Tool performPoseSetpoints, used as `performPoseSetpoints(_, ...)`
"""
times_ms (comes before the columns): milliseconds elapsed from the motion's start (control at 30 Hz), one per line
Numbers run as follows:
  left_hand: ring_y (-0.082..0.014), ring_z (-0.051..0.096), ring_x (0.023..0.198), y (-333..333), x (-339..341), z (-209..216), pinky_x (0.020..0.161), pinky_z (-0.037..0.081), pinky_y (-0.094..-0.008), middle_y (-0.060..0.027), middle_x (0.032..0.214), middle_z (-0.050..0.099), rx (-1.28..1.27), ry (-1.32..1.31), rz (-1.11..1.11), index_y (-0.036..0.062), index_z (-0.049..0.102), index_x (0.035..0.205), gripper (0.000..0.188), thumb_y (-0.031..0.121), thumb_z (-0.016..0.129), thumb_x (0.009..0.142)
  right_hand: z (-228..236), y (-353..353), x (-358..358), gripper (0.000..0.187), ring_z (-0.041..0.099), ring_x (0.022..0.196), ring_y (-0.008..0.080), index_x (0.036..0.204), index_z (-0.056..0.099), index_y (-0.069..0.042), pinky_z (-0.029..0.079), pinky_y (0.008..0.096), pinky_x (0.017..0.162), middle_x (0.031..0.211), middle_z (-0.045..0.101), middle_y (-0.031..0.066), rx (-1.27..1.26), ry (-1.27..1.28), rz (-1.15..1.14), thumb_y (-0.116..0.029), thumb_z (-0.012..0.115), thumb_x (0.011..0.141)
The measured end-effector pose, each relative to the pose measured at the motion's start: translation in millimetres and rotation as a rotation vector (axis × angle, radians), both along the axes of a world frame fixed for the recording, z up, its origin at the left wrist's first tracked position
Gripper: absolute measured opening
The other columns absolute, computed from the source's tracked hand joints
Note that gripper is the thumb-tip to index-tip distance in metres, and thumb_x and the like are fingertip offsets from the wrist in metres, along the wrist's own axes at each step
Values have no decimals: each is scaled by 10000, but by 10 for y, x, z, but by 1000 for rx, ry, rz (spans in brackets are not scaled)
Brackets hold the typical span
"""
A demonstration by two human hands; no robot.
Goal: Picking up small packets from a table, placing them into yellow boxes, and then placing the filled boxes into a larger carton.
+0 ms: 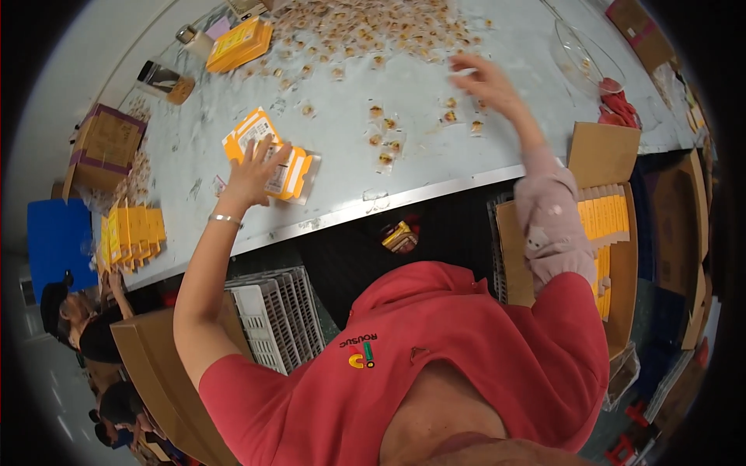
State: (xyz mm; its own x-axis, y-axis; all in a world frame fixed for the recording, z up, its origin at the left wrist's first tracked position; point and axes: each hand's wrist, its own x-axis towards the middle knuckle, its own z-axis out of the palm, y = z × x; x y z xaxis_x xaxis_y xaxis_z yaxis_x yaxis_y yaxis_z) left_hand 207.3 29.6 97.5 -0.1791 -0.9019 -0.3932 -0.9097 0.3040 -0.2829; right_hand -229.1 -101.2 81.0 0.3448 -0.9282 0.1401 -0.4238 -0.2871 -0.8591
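Note:
My left hand (252, 172) lies on a yellow-orange carton (292, 172) with white panels, its fingers spread over the carton; a flap sticks out at the far left end. The carton rests on the table near its front edge. To the right, my right hand (491, 84) reaches over the table with its fingers stretched out and apart, and nothing shows between them. Beside it lie a few small clear packets (449, 116) with brownish contents. More such packets (386, 144) sit between my two hands. A large spread of packets (365, 27) covers the far part of the table.
Several yellow cartons (134, 233) stand at the left, before a brown box (109, 147). A jar (165, 82), a bottle (194, 39) and stacked yellow boxes (239, 44) are at the far left. At right, an open cardboard box (618, 311) holds yellow cartons. Other people work at left.

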Motion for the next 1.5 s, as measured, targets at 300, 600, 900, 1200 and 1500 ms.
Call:
performPoseSetpoints(300, -386, 405, 1160, -196, -268, -616, 932, 422, -472, -130, 1266, 432, -173, 675, 31, 99, 327, 1331, 1104, 392, 847, 402, -421, 49, 1280, 899, 481, 1133, 332, 1291, 445, -75, 428, 400, 914, 1272, 423, 178, -82, 692, 509, -603, 714, 616)
performPoseSetpoints(600, -356, 427, 1131, -472, -1277, -468, 854, 440, -538, -118, 1243, 444, -97, 541, 110, 155, 322, 1347, 1084, 403, 823, 419, -811, 174, 1108, 788, 566, 985, 310, 1327, 399, -90, 472, 385, 817, 1196, 472, 178, -48, 310, 410, -274, 742, 642)
performPoseSetpoints(900, -363, 416, 1136, -716, -1845, -380, 873, 444, -501, -141, 1232, 443, -36, 533, 91, 140, 286, 1359, 1070, 381, 801, 452, -1008, 53, -290, 518, 547, 1043, 341, 1221, 511, -43, 445, 403, 873, 1219, 512, 222, -674, 462, -337, -343, 620, 812)
performPoseSetpoints(1200, -371, 423, 1096, -823, -2060, -496, 914, 410, -465, -173, 1216, 428, -104, 733, 153, 125, 306, 1342, 1067, 354, 822, 437, -798, 99, 788, 507, 550, 1068, 201, 1202, 491, 29, 442, 303, 884, 1104, 588, 156, 174, -671, -334, -408, 386, 966)
performPoseSetpoints(1500, -328, 319, 1217, -539, -1960, -518, 1014, 298, -439, -185, 1290, 311, -550, 1709, 173, 21, 208, 1340, 1081, 271, 836, 497, -77, 836, 942, 480, 517, 1111, 236, 1292, 398, 46, 390, 346, 963, 1155, 553, 166, -296, -528, -258, -263, 488, 936)
